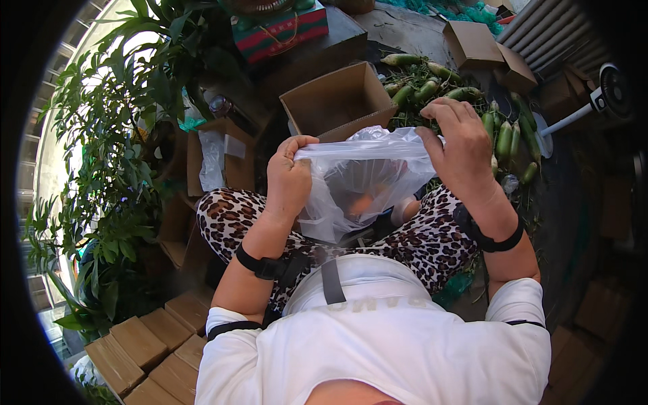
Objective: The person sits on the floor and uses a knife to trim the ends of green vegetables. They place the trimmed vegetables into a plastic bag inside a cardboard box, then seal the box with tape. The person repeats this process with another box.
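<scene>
A clear plastic bag hangs in front of my lap, its upper edge stretched between my two hands. My left hand pinches the bag's left corner between thumb and fingers. At the bag's right corner, the thumb of my right hand touches the film; its fingers are raised and curved, and whether they grip the film is hard to see. Just beyond the bag stands an open cardboard box. Green radishes lie heaped to the right of the box, with more radishes beside my right wrist.
A smaller cardboard box with plastic film over it stands at the left, near leafy plants. Closed cartons are stacked at lower left. A white-stemmed fan is at the right. A printed gift box sits at the back.
</scene>
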`<state>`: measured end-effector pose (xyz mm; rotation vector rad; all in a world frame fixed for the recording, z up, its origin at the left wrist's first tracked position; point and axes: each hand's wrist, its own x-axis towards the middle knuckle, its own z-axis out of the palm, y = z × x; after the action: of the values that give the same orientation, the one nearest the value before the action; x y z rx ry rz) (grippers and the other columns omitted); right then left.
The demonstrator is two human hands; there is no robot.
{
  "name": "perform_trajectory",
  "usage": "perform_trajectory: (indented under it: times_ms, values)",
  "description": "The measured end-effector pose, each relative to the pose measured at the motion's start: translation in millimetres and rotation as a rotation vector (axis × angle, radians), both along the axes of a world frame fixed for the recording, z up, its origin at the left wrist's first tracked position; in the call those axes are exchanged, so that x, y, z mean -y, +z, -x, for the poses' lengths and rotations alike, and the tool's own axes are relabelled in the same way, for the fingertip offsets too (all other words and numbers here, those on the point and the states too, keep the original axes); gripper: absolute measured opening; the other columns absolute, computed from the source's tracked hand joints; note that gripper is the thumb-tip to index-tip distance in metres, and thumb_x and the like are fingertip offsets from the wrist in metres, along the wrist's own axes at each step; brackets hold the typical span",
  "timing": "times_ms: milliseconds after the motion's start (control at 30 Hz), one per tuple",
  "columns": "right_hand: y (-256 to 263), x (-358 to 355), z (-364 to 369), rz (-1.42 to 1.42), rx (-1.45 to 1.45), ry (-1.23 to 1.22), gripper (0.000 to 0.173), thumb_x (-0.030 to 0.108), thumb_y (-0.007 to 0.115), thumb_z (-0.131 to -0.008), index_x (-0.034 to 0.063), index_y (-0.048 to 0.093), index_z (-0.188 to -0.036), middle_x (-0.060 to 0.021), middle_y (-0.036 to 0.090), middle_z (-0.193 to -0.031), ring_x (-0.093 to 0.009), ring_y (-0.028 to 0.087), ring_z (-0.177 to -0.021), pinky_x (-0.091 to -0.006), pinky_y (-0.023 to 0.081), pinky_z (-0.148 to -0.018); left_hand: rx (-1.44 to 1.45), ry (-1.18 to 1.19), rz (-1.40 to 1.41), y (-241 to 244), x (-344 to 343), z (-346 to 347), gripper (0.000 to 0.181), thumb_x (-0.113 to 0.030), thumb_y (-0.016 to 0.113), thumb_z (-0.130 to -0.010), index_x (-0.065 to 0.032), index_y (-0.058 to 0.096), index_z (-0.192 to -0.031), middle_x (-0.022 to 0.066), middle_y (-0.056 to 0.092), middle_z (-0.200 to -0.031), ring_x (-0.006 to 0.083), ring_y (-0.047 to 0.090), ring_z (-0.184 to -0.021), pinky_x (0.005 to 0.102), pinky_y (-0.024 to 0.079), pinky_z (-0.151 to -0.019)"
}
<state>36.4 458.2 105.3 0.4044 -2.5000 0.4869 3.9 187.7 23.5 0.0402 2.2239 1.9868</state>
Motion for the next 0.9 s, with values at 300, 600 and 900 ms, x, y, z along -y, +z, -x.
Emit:
perform_trajectory:
  times_ms: [300,600,900]
  values:
    - [-91.4,84.6,43.7,0.146,0.462,-0.059,0.031,0.022,0.073,-0.077,0.0080,0.066,-0.104,-0.0138,0.065,-0.104,-0.033,0.062,-0.101,-0.0406,0.050,-0.090,-0.347,-0.391,0.078,38.0,-9.9,-29.3,0.053,0.022,0.042,-0.069,0.0017,0.063,-0.113,0.0102,0.056,-0.107,0.0192,0.058,-0.099,0.0239,0.043,-0.090]
    - [-75.2,99.3,150.7,-0.206,0.824,0.022,0.056,0.046,0.075,-0.073,0.0145,0.068,-0.119,-0.0141,0.066,-0.119,-0.029,0.059,-0.117,-0.0408,0.046,-0.098,-0.111,-0.348,0.548,34.9,43.0,80.6,0.024,-0.005,0.059,-0.092,0.0011,0.065,-0.115,0.0094,0.063,-0.095,0.0182,0.061,-0.084,0.0292,0.048,-0.076]
    - [-136.8,139.1,232.6,-0.669,1.280,0.447,0.076,0.052,0.075,-0.072,0.0110,0.059,-0.134,-0.0122,0.060,-0.132,-0.028,0.057,-0.122,-0.0379,0.043,-0.103,-0.204,-0.176,0.601,-8.9,71.1,120.4,0.016,-0.006,0.062,-0.083,0.0028,0.064,-0.096,0.0186,0.064,-0.095,0.0338,0.062,-0.090,0.0371,0.049,-0.079]
